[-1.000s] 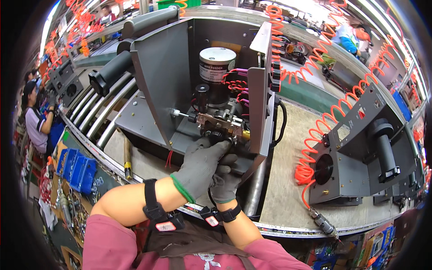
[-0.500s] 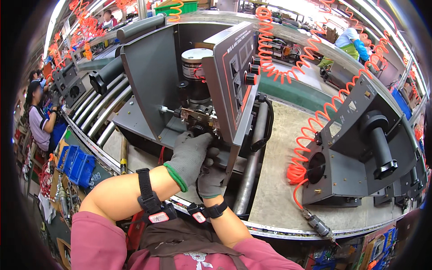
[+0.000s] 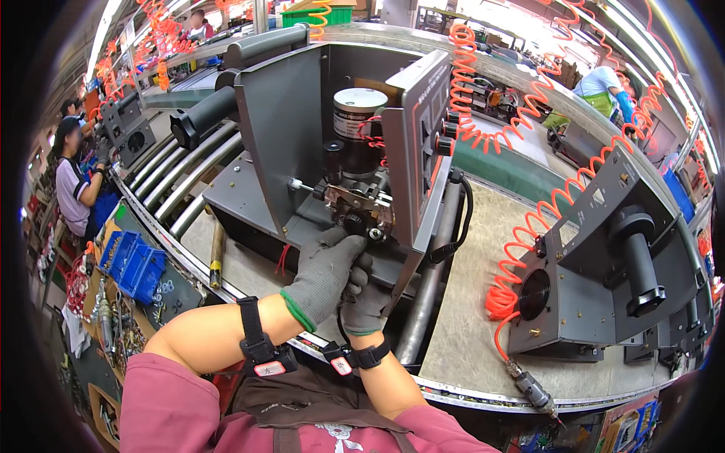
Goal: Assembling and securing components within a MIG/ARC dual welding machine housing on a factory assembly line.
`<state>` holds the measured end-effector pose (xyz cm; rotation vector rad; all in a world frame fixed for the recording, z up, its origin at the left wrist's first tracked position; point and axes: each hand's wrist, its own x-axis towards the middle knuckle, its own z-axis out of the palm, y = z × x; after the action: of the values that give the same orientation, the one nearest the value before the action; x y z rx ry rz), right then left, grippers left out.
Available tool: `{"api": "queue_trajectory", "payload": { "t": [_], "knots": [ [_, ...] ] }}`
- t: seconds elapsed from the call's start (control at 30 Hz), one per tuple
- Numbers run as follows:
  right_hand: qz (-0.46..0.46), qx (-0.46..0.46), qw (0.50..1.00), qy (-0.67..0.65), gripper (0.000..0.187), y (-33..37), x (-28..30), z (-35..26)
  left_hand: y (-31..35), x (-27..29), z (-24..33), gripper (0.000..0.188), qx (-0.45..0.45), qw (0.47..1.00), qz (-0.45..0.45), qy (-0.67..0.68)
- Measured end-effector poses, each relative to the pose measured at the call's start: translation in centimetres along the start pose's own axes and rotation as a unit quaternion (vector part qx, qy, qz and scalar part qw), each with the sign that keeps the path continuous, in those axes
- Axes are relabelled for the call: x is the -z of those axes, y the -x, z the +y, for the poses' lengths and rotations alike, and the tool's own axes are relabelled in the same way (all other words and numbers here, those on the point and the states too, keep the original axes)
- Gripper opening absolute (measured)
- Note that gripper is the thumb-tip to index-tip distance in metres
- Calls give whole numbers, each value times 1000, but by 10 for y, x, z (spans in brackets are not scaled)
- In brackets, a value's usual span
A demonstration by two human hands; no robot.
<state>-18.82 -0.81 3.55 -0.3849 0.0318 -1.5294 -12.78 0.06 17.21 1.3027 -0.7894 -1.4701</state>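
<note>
My left hand (image 3: pixel 326 270), in a grey glove with a green cuff, reaches into an open dark-grey machine housing (image 3: pixel 264 136). Its curled fingertips are at the lower edge of a round black knob (image 3: pixel 355 221) on a metal feed mechanism (image 3: pixel 355 200). Close against it on the right, my right hand (image 3: pixel 365 306), gloved too, has its fingers bent inward beside the front panel (image 3: pixel 414 151). What either hand pinches is hidden by the gloves. A silver-topped cylindrical motor (image 3: pixel 359 113) with red wires stands above the mechanism.
A second grey housing (image 3: pixel 566 302) with a black spool holder stands on the right. Near it hang an orange coiled air hose (image 3: pixel 502 298) and a pneumatic driver (image 3: pixel 535 389). Rollers (image 3: pixel 198 174) and blue bins (image 3: pixel 136 264) lie left. Co-workers (image 3: pixel 74 181) are at the far left and far right.
The whole view has shifted, so the housing sits further right and lower. My left fingers have drawn down slightly from the black knob, which now shows more fully. My right hand stays beside the left.
</note>
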Motion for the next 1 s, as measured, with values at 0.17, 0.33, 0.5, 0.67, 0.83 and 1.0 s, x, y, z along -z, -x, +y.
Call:
{"api": "queue_trajectory", "payload": {
  "t": [0.17, 0.33, 0.5, 0.67, 0.83, 1.0],
  "knots": [
    [-44, -9, 999, 10, 40, 0, 7, 3, 1, 9, 0, 14, -6, 999, -43, -25],
    [-40, -125, 991, 11, 36, 3, 21, -3, 18, 26, 5, 20, -23, 995, -79, -57],
    [170, 294, 673, 657, 33, -4, 79, 26, 31, 104, 22, 28, -203, 959, -84, -181],
    [129, 341, 647, 670, 45, -6, 82, 18, -33, 201, 67, 39, -347, 828, 92, -431],
    [133, 303, 757, 563, 43, -5, 91, 34, -91, 238, 97, 44, -294, 773, 128, -547],
    [152, 278, 870, 377, 37, -1, 110, 22, -117, 224, 111, 45, -324, 717, 104, -608]
  ]
}}
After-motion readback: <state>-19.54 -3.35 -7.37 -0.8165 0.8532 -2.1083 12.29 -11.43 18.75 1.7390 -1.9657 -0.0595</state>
